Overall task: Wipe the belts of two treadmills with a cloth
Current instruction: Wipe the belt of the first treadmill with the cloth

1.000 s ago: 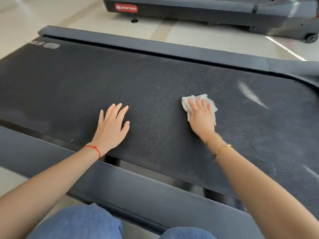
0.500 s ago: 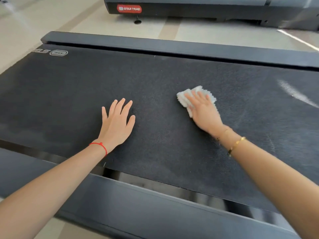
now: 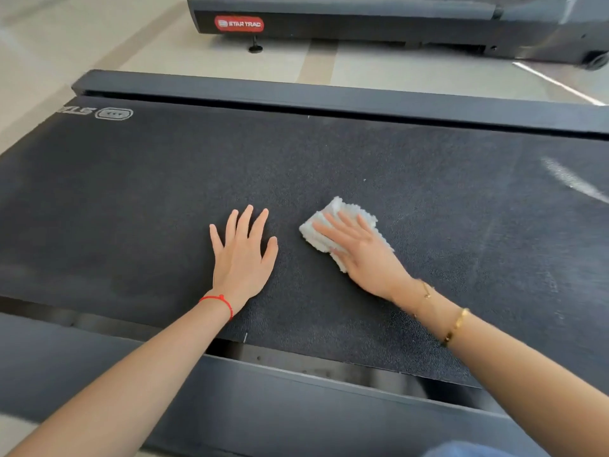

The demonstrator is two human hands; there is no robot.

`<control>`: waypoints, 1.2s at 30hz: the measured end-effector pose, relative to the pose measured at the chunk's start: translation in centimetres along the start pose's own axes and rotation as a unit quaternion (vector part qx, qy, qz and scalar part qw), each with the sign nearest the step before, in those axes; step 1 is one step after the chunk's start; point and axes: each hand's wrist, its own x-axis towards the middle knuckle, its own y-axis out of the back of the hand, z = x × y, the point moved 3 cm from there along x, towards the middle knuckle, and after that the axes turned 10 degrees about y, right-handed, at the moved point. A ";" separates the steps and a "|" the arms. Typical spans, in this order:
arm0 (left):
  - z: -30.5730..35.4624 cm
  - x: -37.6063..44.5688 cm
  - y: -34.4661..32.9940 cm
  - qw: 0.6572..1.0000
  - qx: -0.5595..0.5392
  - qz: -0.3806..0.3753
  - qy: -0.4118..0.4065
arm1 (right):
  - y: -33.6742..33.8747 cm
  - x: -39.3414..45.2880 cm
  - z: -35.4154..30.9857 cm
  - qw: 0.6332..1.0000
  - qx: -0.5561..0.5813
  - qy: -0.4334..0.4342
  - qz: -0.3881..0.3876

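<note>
The white fluffy cloth (image 3: pixel 333 230) lay crumpled flat on the dark textured belt (image 3: pixel 148 199), under the fingers (image 3: pixel 342 225) of the right hand, its edges showing beyond the fingertips. The 2nd treadmill (image 3: pixel 362 18) stood well beyond.

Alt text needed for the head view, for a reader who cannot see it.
A right hand presses a white fluffy cloth flat on a black textured treadmill belt, while the left hand rests open on the belt beside it. A second grey treadmill stands behind on the pale floor.
</note>
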 end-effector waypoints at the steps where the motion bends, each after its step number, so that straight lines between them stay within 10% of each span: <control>1: -0.1 0.1 -0.1 1.000 -0.001 0.002 0.001 | 0.2 -0.6 0.6 1.000 0.006 -0.013 -0.014; 9: -0.1 0.3 -0.2 1.000 0.000 0.007 0.005 | 2.7 -3.1 6.6 0.965 -0.045 -0.256 0.029; 24: -0.3 -0.3 0.2 1.000 0.004 -0.018 -0.010 | 0.3 -7.8 -6.1 0.994 0.032 -0.089 -0.059; 36: -0.2 -0.4 0.1 1.000 -0.008 0.009 -0.008 | 1.7 -4.6 1.8 0.966 -0.069 -0.249 0.021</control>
